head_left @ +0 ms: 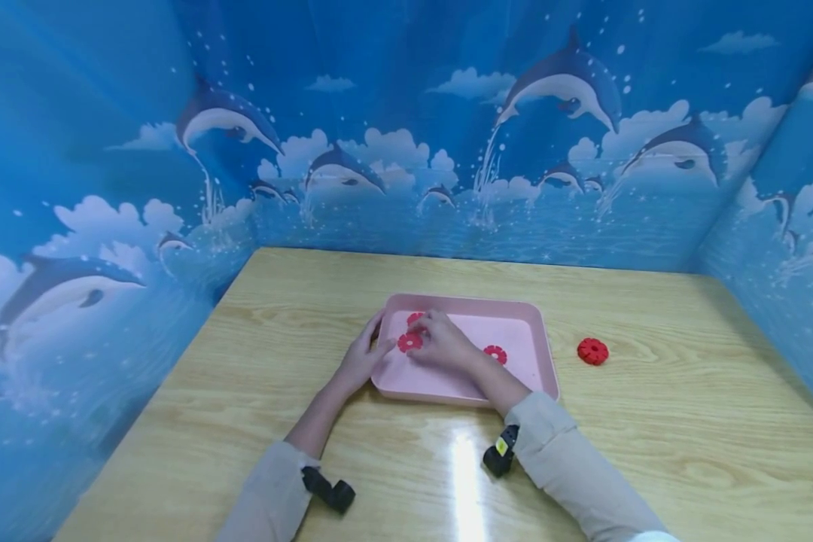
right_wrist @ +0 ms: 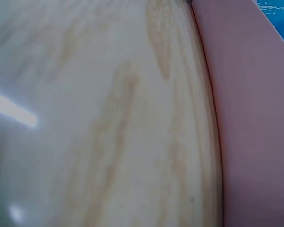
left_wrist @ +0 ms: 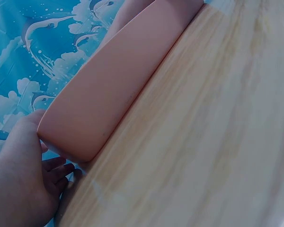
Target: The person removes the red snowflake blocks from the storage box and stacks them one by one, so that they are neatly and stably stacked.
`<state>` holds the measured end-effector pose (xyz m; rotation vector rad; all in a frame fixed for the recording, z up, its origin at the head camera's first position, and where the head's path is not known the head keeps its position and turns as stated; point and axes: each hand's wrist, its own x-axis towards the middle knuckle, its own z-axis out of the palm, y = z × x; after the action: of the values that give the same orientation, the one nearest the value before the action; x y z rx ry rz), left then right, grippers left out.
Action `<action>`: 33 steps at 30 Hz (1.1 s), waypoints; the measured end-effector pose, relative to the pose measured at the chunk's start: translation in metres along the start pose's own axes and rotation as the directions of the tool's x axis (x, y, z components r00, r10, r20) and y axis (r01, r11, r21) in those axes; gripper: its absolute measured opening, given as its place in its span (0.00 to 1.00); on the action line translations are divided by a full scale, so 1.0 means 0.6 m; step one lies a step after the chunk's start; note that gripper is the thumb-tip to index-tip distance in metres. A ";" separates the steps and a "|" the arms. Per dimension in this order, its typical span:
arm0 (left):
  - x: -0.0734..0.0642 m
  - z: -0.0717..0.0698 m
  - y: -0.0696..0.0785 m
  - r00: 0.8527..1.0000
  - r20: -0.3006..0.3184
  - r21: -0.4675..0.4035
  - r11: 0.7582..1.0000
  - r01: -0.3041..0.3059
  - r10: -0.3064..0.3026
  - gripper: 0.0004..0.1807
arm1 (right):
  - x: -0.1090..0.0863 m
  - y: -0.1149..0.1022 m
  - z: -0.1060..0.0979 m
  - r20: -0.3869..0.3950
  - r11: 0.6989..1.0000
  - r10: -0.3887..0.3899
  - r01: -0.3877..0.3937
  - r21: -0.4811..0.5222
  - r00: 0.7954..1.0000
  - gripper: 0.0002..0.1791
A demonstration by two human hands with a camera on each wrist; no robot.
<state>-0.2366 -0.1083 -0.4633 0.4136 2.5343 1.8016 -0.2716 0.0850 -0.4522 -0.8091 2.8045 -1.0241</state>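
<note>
A shallow pink tray (head_left: 470,397) lies on the wooden table with red flower-shaped discs in it. My left hand (head_left: 360,360) grips its left wall, the thumb over the rim and the fingers outside; the left wrist view shows this hand (left_wrist: 23,175) at the tray's corner (left_wrist: 99,99). Inside the tray, my right hand (head_left: 443,345) has thumb and fingers bent about a red disc (head_left: 409,343) near the left end. Those fingers partly cover a second disc (head_left: 415,318). Beside the right forearm lies a third disc (head_left: 495,354). The right wrist view misses the right hand.
Right of the tray, a thicker red flower-shaped piece (head_left: 592,351) sits on the wooden table (head_left: 684,406). A blue dolphin-print curtain (head_left: 406,128) stands behind and at both sides. The right wrist view holds bare tabletop and the tray's outer wall (right_wrist: 255,123).
</note>
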 end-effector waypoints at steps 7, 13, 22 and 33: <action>0.002 0.002 -0.004 1.000 -0.015 0.003 1.000 -0.008 0.008 0.33 | 0.001 0.002 -0.005 -0.005 1.000 0.004 -0.004 0.020 1.000 0.22; -0.012 -0.003 0.039 1.000 0.000 0.000 1.000 -0.020 0.020 0.32 | -0.005 -0.004 -0.022 -0.027 0.997 -0.049 0.050 0.052 0.998 0.22; -0.021 -0.006 0.060 1.000 0.002 -0.018 1.000 -0.004 0.004 0.32 | -0.034 -0.007 -0.051 -0.062 0.997 -0.021 0.026 0.077 0.998 0.20; -0.018 -0.006 0.055 1.000 0.006 -0.028 1.000 0.001 -0.001 0.32 | -0.092 0.001 -0.097 -0.107 0.998 0.028 -0.022 0.050 0.994 0.20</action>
<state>-0.2200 -0.1040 -0.4330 0.4165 2.5017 1.8312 -0.2371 0.1466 -0.4143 -0.7331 2.8572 -1.1619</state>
